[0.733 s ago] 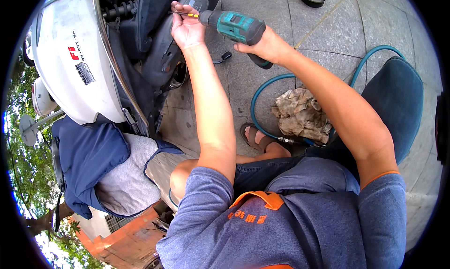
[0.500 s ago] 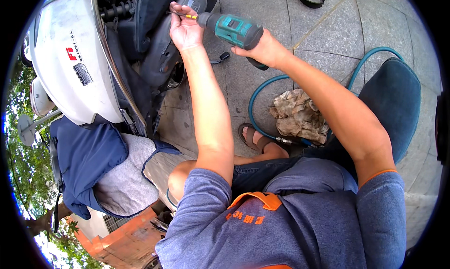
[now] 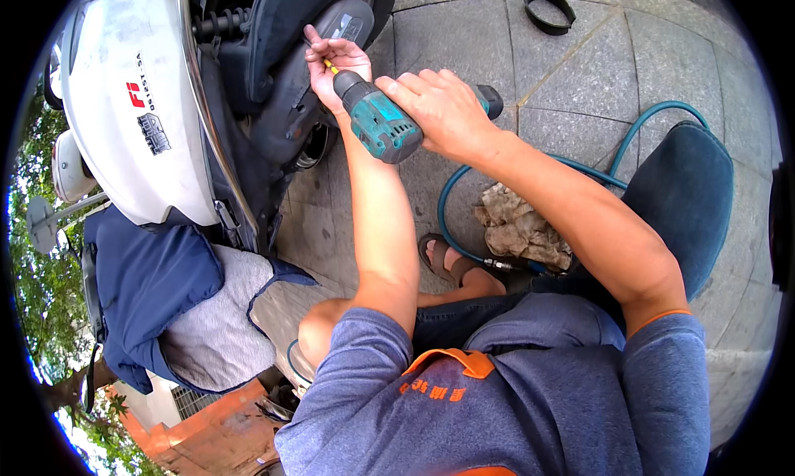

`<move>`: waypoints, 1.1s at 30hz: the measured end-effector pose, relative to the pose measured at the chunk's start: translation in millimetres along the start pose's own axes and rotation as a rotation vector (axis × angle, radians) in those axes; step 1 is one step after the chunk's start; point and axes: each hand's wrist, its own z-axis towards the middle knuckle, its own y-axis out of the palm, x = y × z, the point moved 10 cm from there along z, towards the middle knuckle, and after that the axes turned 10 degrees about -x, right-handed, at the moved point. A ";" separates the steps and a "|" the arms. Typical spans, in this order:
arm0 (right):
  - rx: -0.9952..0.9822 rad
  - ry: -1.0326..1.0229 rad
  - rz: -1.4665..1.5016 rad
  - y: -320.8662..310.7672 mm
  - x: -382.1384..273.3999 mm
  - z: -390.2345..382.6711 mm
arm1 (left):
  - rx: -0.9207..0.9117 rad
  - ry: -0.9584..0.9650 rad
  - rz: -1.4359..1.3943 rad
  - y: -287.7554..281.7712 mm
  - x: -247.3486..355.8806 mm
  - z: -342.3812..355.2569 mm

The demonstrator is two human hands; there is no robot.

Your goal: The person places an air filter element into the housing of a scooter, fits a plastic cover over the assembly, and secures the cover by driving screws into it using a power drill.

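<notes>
A teal and black cordless drill [image 3: 379, 121] is gripped by its handle in my right hand [image 3: 443, 115], with its base sticking out beyond the knuckles. From its chuck runs a thin bit with a yellow band [image 3: 330, 66], pointing up and left toward the scooter's lower side. My left hand [image 3: 338, 72] is palm up at the bit, its fingers curled around the front end; the very tip is hard to make out. Just beyond these fingers lies the scooter's dark grey engine-side cover [image 3: 290, 95]. The white body panel [image 3: 137, 103] of the scooter stands to the left.
A teal air hose [image 3: 449, 196] loops across the grey paving around a crumpled dirty cloth [image 3: 523, 227]. At the top right lies a black ring-shaped strap [image 3: 549, 10]. A navy padded cover with fleece lining [image 3: 157, 285] hangs over the scooter. My sandalled foot [image 3: 451, 260] is below.
The drill has swung so its rear end points toward me, over my left forearm. My right hand has moved left and turned with it. My left hand stays near the engine cover.
</notes>
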 end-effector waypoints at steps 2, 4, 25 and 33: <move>-0.021 -0.009 0.022 4.1 2.2 0.1 | 0.003 -0.005 0.009 -1.7 3.5 0.0; 0.000 -0.007 0.052 4.3 7.6 3.5 | 0.009 -0.009 0.020 -3.3 5.3 -0.2; 0.041 0.069 0.158 9.7 2.1 10.9 | 0.134 -0.021 0.313 -11.8 10.6 -25.4; -0.011 0.101 0.063 0.0 3.4 16.7 | 0.238 -0.047 0.498 -6.2 7.9 -34.5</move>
